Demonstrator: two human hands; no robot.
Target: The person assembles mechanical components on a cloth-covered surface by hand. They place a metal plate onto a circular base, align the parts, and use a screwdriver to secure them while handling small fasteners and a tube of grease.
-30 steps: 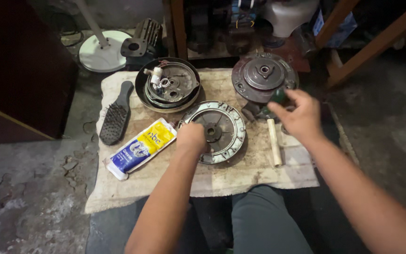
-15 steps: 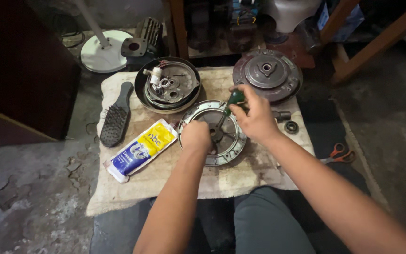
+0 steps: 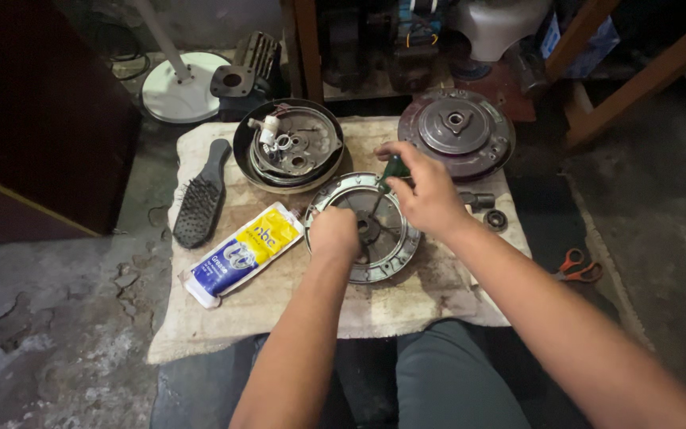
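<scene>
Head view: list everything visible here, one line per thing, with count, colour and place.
cloth mat: one, beige, stained, on the floor.
round metal cover: one, silver, mat centre.
screwdriver: one, green handle, tip at the cover's hub.
black bowl of metal parts: one, mat's far side.
dark round housing: one, reddish-grey, far right.
hairbrush: one, black, mat's left edge.
grease pouch: one, yellow and blue, left of the cover.
bearing: one, dark, right edge.
scissors: one, orange handles, on the floor at right.
white round base: one, far left.
left hand: on the cover.
right hand: holding the screwdriver.
</scene>
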